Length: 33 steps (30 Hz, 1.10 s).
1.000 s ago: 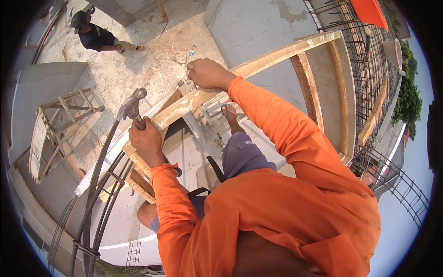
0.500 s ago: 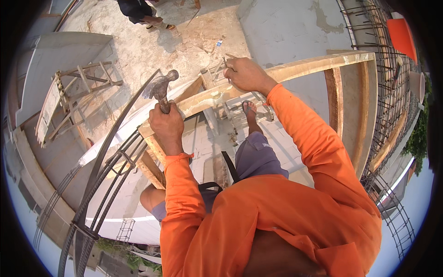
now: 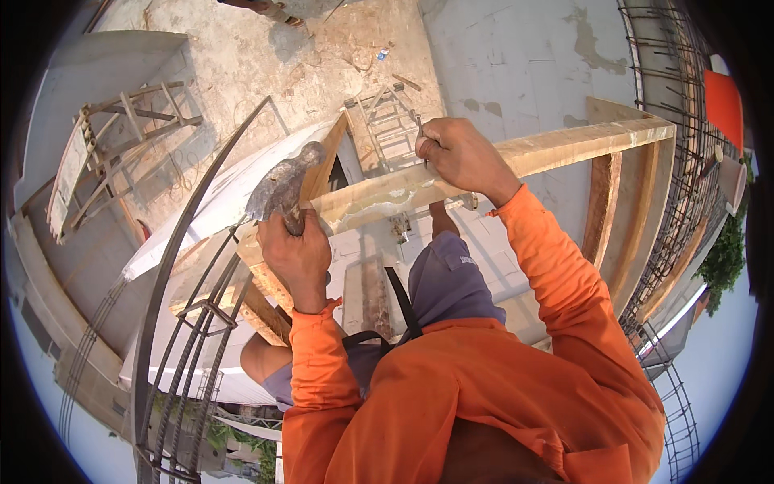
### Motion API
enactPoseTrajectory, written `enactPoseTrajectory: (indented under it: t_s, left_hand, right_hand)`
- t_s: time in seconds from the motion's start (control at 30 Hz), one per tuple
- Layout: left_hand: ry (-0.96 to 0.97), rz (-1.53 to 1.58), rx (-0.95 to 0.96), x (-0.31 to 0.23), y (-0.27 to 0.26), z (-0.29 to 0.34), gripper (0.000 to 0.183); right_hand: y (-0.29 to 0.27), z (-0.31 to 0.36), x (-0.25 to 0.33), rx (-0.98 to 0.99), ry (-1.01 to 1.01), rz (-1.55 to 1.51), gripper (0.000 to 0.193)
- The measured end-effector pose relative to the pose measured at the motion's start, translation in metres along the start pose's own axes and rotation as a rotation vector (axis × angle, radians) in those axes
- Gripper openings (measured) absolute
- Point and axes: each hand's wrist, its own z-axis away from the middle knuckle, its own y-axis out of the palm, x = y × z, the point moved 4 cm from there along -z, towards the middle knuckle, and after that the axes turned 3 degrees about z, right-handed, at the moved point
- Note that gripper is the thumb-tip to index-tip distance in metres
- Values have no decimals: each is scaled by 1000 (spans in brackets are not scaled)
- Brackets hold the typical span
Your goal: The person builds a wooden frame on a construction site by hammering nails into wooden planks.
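Note:
A claw hammer (image 3: 284, 181) with a worn grey metal head is gripped in my left hand (image 3: 295, 262), closed round its handle. The head is raised above the left part of a long wooden beam (image 3: 395, 198). On the beam's top edge, further right, my right hand (image 3: 469, 160) is closed in a pinch on a nail (image 3: 418, 127). That nail stands up past the fingers, and its lower end is partly hidden by the hand. Pale, rough patches mark the beam's face near the nail.
Bent reinforcing bars (image 3: 189, 355) rise close on my left, and a rebar cage (image 3: 673, 73) runs along the right. Below the beam stand a wooden ladder (image 3: 379, 129) and, further left, a timber frame (image 3: 133, 129). A person's leg (image 3: 270, 10) shows at the top.
The hammer's head has tipped and now looks larger, with less handle showing. My right hand still pinches the nail at the beam. The whole view has shifted somewhat.

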Motion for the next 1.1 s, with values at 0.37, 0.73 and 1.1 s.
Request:
enactPoseTrajectory:
  t_s: [0.37,0.73,1.1]
  left_hand:
    - [-26,53,1,0,0,-1,16]
    - [-53,22,-13,2,2,-1,19]
    - [-128,-107,179,-16,-18,-28,36]
  right_hand:
    - [1,0,0,-31,-57,27,21]
    - [2,1,0,44,51,71,28]
    - [2,-3,9,30,37,334,30]
